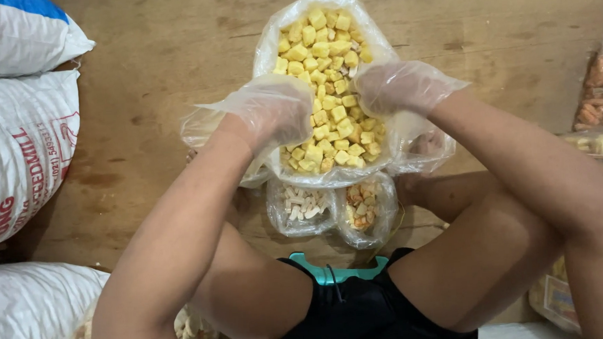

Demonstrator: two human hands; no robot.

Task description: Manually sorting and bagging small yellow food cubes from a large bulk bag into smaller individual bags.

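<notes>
A large clear plastic bag filled with yellow cube-shaped snack pieces is set on the wooden floor, straight ahead of the seated person, mouth spread wide. The bag's sides are gripped by both hands, each covered by a loose clear plastic glove: the left hand is curled closed on the left edge of the bag, the right hand is closed on the right edge, fingers bent down into the plastic. The cubes are seen between the two hands. Just below the big bag, touching it, two small clear bags are placed side by side: one with white pieces, one with mixed orange-and-pale pieces. Bare knees are seen either side of these, black shorts below, and a teal object is partly hidden at the shorts. White woven sacks are stacked at the left, one more at lower left. Packets of brownish snacks are seen at the right edge, partly cut off.
</notes>
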